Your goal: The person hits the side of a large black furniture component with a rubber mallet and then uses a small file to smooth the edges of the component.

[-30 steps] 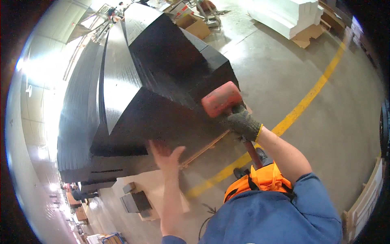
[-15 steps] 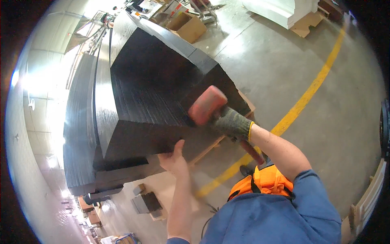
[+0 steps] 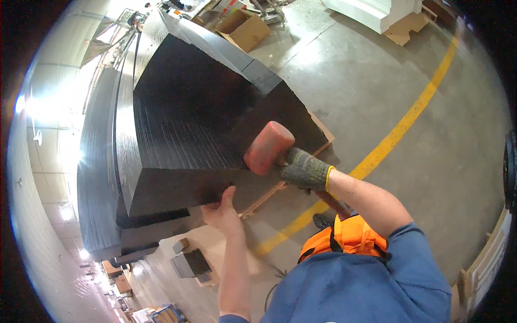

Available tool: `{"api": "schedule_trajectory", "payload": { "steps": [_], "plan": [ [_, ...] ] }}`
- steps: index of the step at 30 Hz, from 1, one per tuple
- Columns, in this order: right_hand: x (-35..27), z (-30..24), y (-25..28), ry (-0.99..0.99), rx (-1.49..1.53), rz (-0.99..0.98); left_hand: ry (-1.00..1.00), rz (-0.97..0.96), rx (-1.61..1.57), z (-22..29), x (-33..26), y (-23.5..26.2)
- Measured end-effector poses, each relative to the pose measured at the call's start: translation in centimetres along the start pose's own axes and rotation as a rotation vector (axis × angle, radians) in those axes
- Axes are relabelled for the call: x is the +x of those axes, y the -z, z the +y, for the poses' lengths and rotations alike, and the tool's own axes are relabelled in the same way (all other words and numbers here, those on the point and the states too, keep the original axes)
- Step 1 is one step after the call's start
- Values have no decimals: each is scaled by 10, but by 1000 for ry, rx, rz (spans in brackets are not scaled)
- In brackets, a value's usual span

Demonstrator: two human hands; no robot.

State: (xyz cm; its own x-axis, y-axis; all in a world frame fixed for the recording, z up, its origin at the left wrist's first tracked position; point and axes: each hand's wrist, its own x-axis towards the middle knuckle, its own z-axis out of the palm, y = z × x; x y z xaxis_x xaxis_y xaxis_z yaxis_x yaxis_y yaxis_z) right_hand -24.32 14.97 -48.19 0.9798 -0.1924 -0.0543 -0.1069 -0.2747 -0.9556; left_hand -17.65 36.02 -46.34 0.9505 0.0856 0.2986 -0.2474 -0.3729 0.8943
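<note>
Head view, only one in use. Stack (image 3: pixel 186 142) = black sheets, left of centre, corner toward the wearer, ribbed sheet edges showing on the side. It takes up much of the left half.

Right hand (image 3: pixel 306 171): gloved, grey-green knit, yellow cuff. Clamped round the handle of the mallet (image 3: pixel 269 148), close up under the head. Handle runs out below the fist, down and right, toward the waist. Mallet head is worn red, tilted, upper end leaning right, lower end over the stack's near edge. Contact vs just short of it: can't tell. Forearm comes in from the right, angled up and left, elbow bent, sleeve at the upper arm.

Left hand (image 3: pixel 219 212): bare, at the stack's lower near edge. Thumb up, tip on the front face; fingers go in at the bottom edge, mostly hidden, so can't tell if it's gripping or just bracing. Forearm near vertical from the lower edge of the view, wrist roughly straight.

Hands are apart, left one lower, mallet head above and between them.

Around: pouch (image 3: pixel 353 237), orange, at the waist; yellow line (image 3: pixel 405 129) on the floor to the right; carton (image 3: pixel 243 31), open, beyond the stack; white stack (image 3: pixel 371 15) at top right.
</note>
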Motion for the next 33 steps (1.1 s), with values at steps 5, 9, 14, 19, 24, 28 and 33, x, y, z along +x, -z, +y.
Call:
{"api": "schedule_trajectory", "payload": {
  "steps": [5, 9, 14, 19, 24, 28, 33],
  "plan": [
    [11, 13, 6, 122, -120, 16, -2, -120, -88, 2, 7, 9],
    [7, -10, 11, -28, 85, 29, -39, -152, -120, 18, 8, 23],
    [5, -28, 22, -49, 55, -118, 59, -30, -353, 29, 6, 5],
    [1, -26, 16, -12, 105, -29, 36, -18, -367, 29, 7, 4],
    [1, -31, 13, -51, 50, -71, 45, 6, -344, 28, 7, 5],
    [2, -33, 16, 2, 113, -53, 49, 0, -309, 18, 9, 7],
    [7, -46, 25, 28, 19, -58, 29, -7, -292, 21, 7, 4]
  ]
}}
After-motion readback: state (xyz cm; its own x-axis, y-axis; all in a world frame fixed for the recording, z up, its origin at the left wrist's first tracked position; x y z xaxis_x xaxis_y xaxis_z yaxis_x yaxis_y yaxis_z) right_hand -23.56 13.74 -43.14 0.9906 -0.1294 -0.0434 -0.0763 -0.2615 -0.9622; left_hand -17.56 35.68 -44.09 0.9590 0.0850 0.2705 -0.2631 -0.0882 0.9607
